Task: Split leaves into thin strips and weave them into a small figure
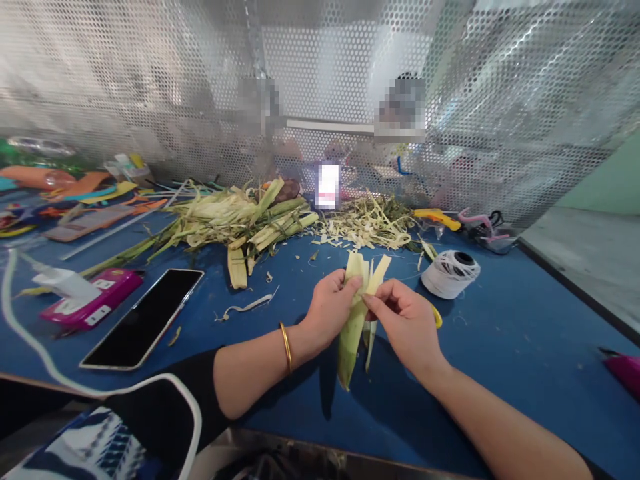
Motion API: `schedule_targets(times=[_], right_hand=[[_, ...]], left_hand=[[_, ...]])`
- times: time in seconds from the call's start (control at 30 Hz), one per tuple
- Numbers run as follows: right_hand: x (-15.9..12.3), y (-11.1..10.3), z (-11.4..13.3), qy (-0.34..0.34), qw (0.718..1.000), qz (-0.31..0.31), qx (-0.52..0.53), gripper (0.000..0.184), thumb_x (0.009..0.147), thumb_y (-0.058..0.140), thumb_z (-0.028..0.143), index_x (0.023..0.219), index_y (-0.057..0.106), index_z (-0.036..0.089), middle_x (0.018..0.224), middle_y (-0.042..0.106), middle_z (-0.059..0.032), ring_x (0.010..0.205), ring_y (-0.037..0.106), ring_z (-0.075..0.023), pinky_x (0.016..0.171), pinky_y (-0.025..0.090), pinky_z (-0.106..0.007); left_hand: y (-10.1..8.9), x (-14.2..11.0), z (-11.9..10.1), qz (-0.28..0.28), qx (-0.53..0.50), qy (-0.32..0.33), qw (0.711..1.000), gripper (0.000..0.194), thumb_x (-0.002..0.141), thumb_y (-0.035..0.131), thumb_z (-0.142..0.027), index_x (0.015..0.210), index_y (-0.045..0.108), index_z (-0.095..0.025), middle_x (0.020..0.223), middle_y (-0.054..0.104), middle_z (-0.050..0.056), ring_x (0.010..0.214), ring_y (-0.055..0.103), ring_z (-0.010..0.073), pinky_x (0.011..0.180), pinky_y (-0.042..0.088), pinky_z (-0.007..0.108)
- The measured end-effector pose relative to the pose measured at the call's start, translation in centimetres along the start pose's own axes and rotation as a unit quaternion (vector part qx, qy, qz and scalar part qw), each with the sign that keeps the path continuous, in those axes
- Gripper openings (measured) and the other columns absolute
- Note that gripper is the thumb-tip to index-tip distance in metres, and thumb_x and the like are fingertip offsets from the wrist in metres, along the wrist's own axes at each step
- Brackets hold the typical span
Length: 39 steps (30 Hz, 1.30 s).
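Observation:
My left hand (330, 308) and my right hand (406, 323) are both closed on a bundle of pale green leaf strips (353, 327), held upright above the blue table (500, 347). The left fingers wrap the strips from the left. The right thumb and forefinger pinch one strip near the middle. The strips fan out above my fingers and hang down below them. A gold bangle (286, 345) sits on my left wrist. Something yellow (437, 316) shows behind my right hand; I cannot make out what it is.
A white thread spool (450, 273) stands right of my hands. A heap of green leaves (240, 223) and cut scraps (367, 227) lies behind. A black phone (145, 317) and a pink case (93, 300) lie left. Scissors (483, 223) rest by the perforated metal screen (150, 100).

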State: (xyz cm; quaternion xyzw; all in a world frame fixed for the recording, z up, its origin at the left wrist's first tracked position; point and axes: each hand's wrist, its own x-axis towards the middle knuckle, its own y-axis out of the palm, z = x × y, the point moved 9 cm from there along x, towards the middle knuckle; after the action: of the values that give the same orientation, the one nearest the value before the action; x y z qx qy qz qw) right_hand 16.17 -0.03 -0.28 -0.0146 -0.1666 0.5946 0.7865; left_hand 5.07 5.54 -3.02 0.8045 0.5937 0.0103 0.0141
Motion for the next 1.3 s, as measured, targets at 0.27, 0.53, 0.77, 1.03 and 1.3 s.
schedule_targets(times=[0.27,0.53,0.77,1.03,1.3], right_hand=[[0.1,1.4,-0.7,0.069,0.995,0.039,0.061,0.031,0.066,0.073,0.045,0.064,0.055,0.021,0.054,0.058,0.002,0.05,0.056,-0.0151,0.051,0.048,-0.029],[-0.1,0.5,0.6,-0.001,1.0,-0.008,0.007,0.025,0.073,0.067,0.037,0.06,0.053,0.022,0.053,0.057,0.0023,0.052,0.055,-0.0145,0.053,0.047,-0.027],[-0.3,2.2,-1.0,0.112,0.989,0.064,0.077,0.03,0.059,0.079,0.041,0.062,0.057,0.02,0.052,0.058,0.0026,0.05,0.056,-0.0145,0.052,0.049,-0.028],[-0.4,1.2,0.9,0.01,0.999,0.023,0.021,0.018,0.072,0.065,0.033,0.062,0.055,0.022,0.054,0.056,0.0027,0.051,0.052,-0.0133,0.049,0.044,-0.025],[-0.4,1.5,0.5,0.023,0.999,0.034,0.021,0.015,0.069,0.069,0.032,0.067,0.058,0.021,0.057,0.057,0.0029,0.053,0.052,-0.0128,0.052,0.045,-0.025]], left_hand=[[-0.7,0.3,-0.4,-0.021,0.031,0.026,0.999,0.029,0.079,0.053,-0.042,0.065,0.044,-0.018,0.061,0.041,-0.005,0.057,0.036,0.0091,0.05,0.03,0.021],[-1.1,0.7,0.1,-0.041,0.07,0.024,0.996,0.032,0.08,0.051,-0.043,0.062,0.037,-0.02,0.059,0.034,-0.006,0.057,0.032,0.0094,0.05,0.025,0.021],[-1.6,0.7,-0.1,-0.063,0.062,0.021,0.996,0.032,0.08,0.051,-0.042,0.062,0.036,-0.02,0.059,0.033,-0.006,0.056,0.03,0.0089,0.05,0.025,0.022],[-1.4,0.8,0.1,-0.055,0.061,0.016,0.996,0.031,0.079,0.051,-0.042,0.062,0.036,-0.02,0.058,0.035,-0.006,0.056,0.031,0.0089,0.049,0.025,0.021],[-2.2,1.1,0.3,-0.089,0.091,0.022,0.992,0.029,0.08,0.05,-0.039,0.062,0.039,-0.019,0.058,0.036,-0.006,0.055,0.032,0.0089,0.049,0.024,0.022]])
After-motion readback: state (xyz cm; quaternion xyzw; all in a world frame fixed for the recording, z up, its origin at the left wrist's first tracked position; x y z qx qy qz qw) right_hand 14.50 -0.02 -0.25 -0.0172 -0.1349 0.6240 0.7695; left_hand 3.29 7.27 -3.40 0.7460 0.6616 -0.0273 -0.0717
